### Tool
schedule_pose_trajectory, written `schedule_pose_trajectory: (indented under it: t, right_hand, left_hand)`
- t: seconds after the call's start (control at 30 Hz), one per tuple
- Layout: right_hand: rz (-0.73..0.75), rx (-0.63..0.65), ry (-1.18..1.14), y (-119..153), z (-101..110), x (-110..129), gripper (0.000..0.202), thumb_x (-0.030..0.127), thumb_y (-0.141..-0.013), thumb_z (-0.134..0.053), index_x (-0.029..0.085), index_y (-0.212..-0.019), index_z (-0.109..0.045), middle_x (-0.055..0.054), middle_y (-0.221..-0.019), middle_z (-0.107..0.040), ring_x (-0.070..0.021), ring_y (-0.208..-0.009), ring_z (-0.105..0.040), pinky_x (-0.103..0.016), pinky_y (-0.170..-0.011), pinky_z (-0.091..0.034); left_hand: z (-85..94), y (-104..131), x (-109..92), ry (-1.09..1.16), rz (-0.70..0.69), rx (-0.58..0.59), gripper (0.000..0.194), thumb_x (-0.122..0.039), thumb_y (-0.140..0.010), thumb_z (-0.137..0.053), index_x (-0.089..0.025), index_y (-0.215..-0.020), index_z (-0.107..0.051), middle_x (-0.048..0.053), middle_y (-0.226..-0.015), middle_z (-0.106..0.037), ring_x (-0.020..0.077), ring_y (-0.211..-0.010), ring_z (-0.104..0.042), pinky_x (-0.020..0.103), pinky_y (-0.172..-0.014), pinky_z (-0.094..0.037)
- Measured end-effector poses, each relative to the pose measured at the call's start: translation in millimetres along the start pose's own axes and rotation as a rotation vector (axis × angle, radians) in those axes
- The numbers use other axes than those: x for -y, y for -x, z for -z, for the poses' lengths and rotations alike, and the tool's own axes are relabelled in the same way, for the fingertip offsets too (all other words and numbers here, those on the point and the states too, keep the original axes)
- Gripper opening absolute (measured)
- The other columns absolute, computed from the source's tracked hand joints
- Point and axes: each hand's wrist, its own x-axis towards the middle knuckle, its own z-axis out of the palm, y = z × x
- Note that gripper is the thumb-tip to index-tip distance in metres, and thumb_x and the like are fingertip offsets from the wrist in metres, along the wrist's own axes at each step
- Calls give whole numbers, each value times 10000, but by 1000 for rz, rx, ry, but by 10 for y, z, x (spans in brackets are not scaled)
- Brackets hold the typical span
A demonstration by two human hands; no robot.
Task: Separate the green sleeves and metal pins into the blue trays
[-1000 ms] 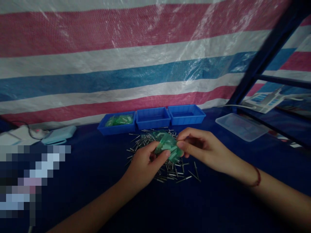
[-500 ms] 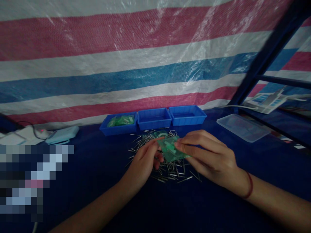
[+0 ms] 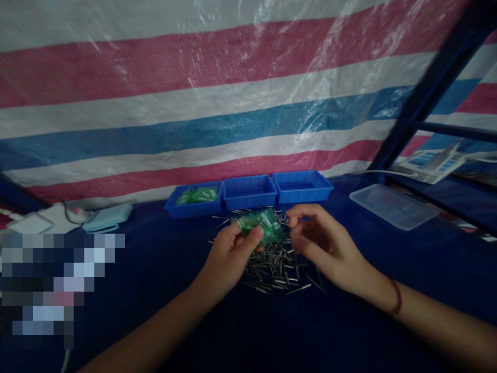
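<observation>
My left hand [image 3: 232,254] pinches a small green plastic bag [image 3: 274,226] between thumb and fingers. Pale pieces show faintly through the film, too blurred to name. To the right of the bag, my right hand [image 3: 330,248] is apart from it, its fingers curved and the thumb separate, with nothing visible in them. Beneath both hands lies a loose pile of thin metal pins [image 3: 277,264] that look like blind rivets. The bag and my left hand hide part of the pile.
Behind the pile stand a blue bin [image 3: 194,210] with green bags in it, a middle blue bin [image 3: 249,199] and a right blue bin [image 3: 303,194]. A clear plastic lid [image 3: 394,206] lies right. A light-blue case [image 3: 107,217] sits left. A striped sheet [image 3: 217,119] hangs behind.
My right hand has let go of the green bag and moved slightly right. My left hand now grips the bag with the thumb over it. The view has shifted slightly.
</observation>
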Motion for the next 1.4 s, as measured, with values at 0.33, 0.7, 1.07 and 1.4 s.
schedule_pose_trajectory:
  t: [0.33, 0.7, 1.07, 1.4]
  right_hand:
    - [-777, 395, -762, 66, -121, -6, 481, 590, -825, -436, 145, -701, -573, 4, -586, -533, -65, -461, -504, -176, -422, -398]
    - [-413, 298, -218, -6, -53, -4, 432, 521, -846, -455, 167, -601, -490, 27, -535, -455, -71, -474, -420, -215, -454, -339]
    - [-363, 379, -195, -8, -49, 23, 358, 511, -858, -442, 168, -885, -543, 2, -714, -498, -99, -608, -470, -240, -546, -397]
    - [-285, 282, -88, -48, 49, -24, 282, 446, -859, -471, 182, -854, -570, -7, -719, -532, -111, -618, -483, -246, -533, -393]
  left_hand:
    - [147, 19, -5, -861, -830, 108, 238, -122, -851, -504, -245, -1038, -588, 51, -1046, -579, 217, -1010, -502, 409, -883, -420]
    - [-7, 72, -51, -247, -85, 103, 393, -335, -872, -487, -214, -1242, -427, 49, -895, -608, 149, -657, -514, 311, -612, -416]
    - [1229, -797, -62, -1059, -79, -369, 499, -309, -883, -398, -98, -1335, -387, 64, -792, -625, 188, -700, -588, 307, -656, -459]
    - [1389, -816, 170, -1374, -135, -277, 385, -344, -898, -337, -160, -1008, -656, 125, -998, -639, 264, -973, -574, 375, -858, -426]
